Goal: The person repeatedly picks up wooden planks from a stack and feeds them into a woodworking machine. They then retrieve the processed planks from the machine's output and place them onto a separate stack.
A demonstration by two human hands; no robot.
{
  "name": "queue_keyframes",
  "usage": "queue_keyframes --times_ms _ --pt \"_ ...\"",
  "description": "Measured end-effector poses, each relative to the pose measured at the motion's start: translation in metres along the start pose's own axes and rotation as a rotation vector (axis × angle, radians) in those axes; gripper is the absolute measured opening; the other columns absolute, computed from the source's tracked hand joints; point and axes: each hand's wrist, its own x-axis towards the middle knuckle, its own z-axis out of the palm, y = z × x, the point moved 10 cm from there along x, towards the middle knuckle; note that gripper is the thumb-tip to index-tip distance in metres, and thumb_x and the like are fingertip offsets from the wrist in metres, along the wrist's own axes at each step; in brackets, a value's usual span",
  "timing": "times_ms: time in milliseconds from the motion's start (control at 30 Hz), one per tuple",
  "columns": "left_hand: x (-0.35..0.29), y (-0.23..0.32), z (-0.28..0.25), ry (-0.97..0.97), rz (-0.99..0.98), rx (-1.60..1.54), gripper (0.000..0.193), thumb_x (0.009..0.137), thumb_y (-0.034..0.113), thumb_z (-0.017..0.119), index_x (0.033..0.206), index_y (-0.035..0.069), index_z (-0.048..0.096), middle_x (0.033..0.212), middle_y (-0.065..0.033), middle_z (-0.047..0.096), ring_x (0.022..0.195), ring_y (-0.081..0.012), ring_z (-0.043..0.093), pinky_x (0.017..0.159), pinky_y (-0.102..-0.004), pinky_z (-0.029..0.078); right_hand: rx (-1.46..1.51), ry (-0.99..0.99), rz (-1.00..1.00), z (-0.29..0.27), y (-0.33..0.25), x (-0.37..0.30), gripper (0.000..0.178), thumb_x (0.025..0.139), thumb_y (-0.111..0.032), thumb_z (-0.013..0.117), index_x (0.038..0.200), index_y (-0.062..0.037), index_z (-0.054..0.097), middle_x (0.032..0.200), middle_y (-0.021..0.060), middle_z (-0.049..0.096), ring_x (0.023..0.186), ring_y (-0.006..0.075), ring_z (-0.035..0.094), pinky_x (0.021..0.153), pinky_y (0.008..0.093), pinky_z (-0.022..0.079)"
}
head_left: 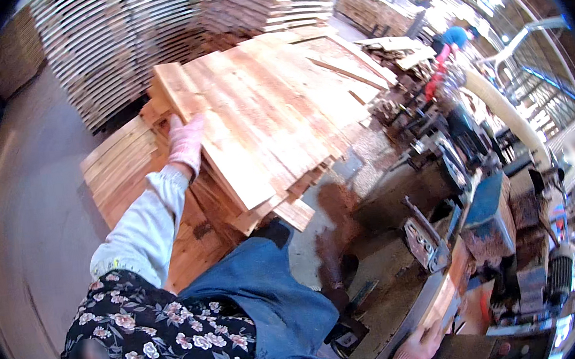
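My left hand (pixel 185 142), in a pink glove with a white sleeve behind it, grips the left edge of the top plank (pixel 216 138) on a slanted stack of reddish wooden planks (pixel 272 104). My right hand (pixel 410 356), also in a pink glove, is at the lower edge and touches the near end of a board (pixel 444 300) lying on a machine table. Its fingers are partly cut off by the frame. A floral top and a blue apron (pixel 265 301) fill the lower middle.
Tall stacks of pale boards (pixel 119 43) stand behind the planks, with a lower pile (pixel 115 169) to their left. A woodworking machine (pixel 470 181) with a blue housing and a pale hose (pixel 505 114) is at the right. Far back stands a person in blue (pixel 455 37). Concrete floor (pixel 33 227) lies left.
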Motion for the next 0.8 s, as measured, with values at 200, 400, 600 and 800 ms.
queue_keyframes --times_ms 200,400,600,800 --pt "-0.083 0.03 0.047 -0.3 -0.28 -0.236 0.044 0.087 0.026 0.086 0.112 -0.008 0.073 0.103 -0.0135 0.076 0.088 -0.0236 0.072 0.081 -0.0379 0.059 0.36 -0.102 0.046 0.019 -0.06 0.035 0.052 0.093 -0.009 0.066 0.143 0.0048 0.059 0.146 0.0246 0.058 0.139 0.0422 0.049 0.119 0.0449 0.038" --pt "-0.261 0.028 0.162 -0.692 -0.323 -0.051 0.031 0.093 0.031 0.08 0.103 0.002 0.078 0.094 -0.008 0.079 0.083 -0.0158 0.072 0.076 -0.0332 0.059 0.274 -0.265 -0.554 -0.042 -0.261 -0.029 0.107 0.061 -0.025 0.091 0.156 -0.0024 0.045 0.155 0.0314 0.045 0.142 0.0505 0.043 0.12 0.0513 0.036" --pt "-0.485 0.023 0.233 -1.159 -0.667 -0.297 0.051 0.086 0.026 0.085 0.126 -0.001 0.069 0.112 -0.0118 0.076 0.102 -0.0216 0.07 0.095 -0.0364 0.057 -0.108 -0.286 -0.011 -0.057 -0.107 -0.089 0.122 0.056 -0.028 0.092 0.161 -0.0007 0.035 0.149 0.0363 0.051 0.138 0.0517 0.049 0.118 0.0518 0.04" --pt "-0.608 0.029 0.222 -1.938 -0.408 0.196 0.072 0.08 0.044 0.078 0.13 -0.005 0.061 0.11 -0.0227 0.072 0.102 -0.033 0.072 0.086 -0.045 0.056 -0.172 -0.278 0.166 -0.133 -0.041 -0.21 0.094 0.076 -0.045 0.084 0.151 0.0013 0.05 0.137 0.0326 0.061 0.124 0.048 0.057 0.107 0.05 0.046"
